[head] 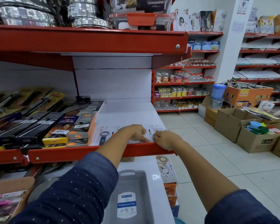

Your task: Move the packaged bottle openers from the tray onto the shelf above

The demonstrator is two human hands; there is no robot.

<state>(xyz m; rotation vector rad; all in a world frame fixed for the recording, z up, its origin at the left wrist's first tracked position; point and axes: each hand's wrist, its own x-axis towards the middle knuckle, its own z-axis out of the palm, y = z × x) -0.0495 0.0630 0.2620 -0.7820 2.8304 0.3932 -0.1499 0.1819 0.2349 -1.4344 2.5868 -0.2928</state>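
Two sleeved arms fill the bottom of the frame, and between them, low centre, sits the grey tray (pixel 132 188), which looks empty apart from its label, so the moving seems about done. Above it, both hands rest on the packaged bottle openers (pixel 103 135) lying flat in a row along the front of the white shelf (pixel 128 113), mid-frame. The left hand (pixel 134 132) lies palm down with fingers loosely spread, one fingertip pressing a card near the red lip. The right hand (pixel 164 138) is curled, fingertips on the rightmost card; whether it pinches the edge I cannot tell. Both appear to be squaring the packs against the lip so they sit even. Boxed lighters (pixel 82 126) stand just left of them.
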